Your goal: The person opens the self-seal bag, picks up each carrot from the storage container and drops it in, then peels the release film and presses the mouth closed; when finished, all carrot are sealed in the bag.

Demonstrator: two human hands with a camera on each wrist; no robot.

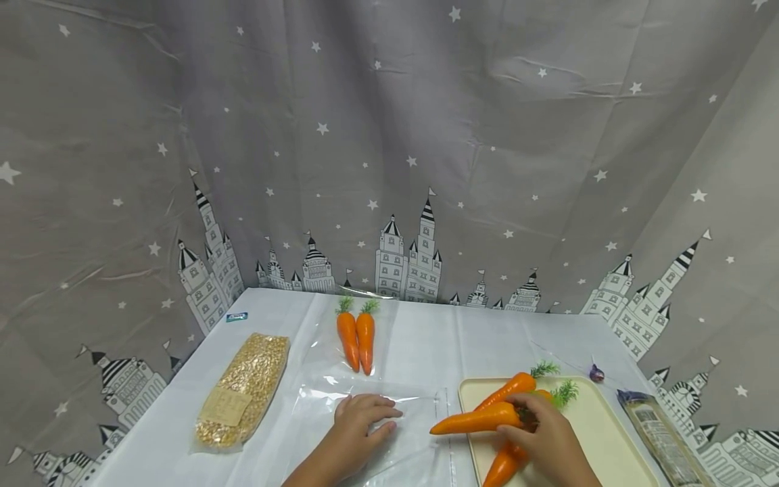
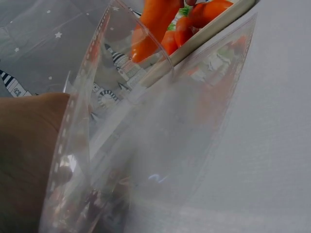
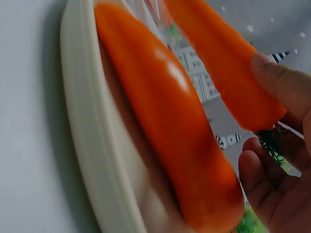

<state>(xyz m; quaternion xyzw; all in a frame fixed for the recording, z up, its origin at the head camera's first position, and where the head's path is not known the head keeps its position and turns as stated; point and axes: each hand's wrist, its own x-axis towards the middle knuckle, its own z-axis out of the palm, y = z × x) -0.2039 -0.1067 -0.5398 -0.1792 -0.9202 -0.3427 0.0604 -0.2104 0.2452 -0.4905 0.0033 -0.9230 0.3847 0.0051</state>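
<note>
At the tray's left side, my right hand (image 1: 548,433) pinches an orange carrot (image 1: 471,421) by its leafy end, its tip pointing left. The right wrist view shows the thumb on that carrot (image 3: 218,63) and another carrot (image 3: 160,121) below, inside the rim. On the cream tray (image 1: 599,419) lie more carrots, one behind (image 1: 508,387) and one in front (image 1: 504,467). My left hand (image 1: 364,429) rests on a clear plastic bag (image 1: 420,406), thumb apart from extended fingers. In the left wrist view, an edge of the bag (image 2: 160,121) stands raised.
Two carrots (image 1: 356,338) lie in another clear bag at the back. A packet of yellow grains (image 1: 249,379) is on the left, with a small blue packet (image 1: 237,316) behind. Right of the tray are a long package (image 1: 663,436) and a small purple item (image 1: 596,373).
</note>
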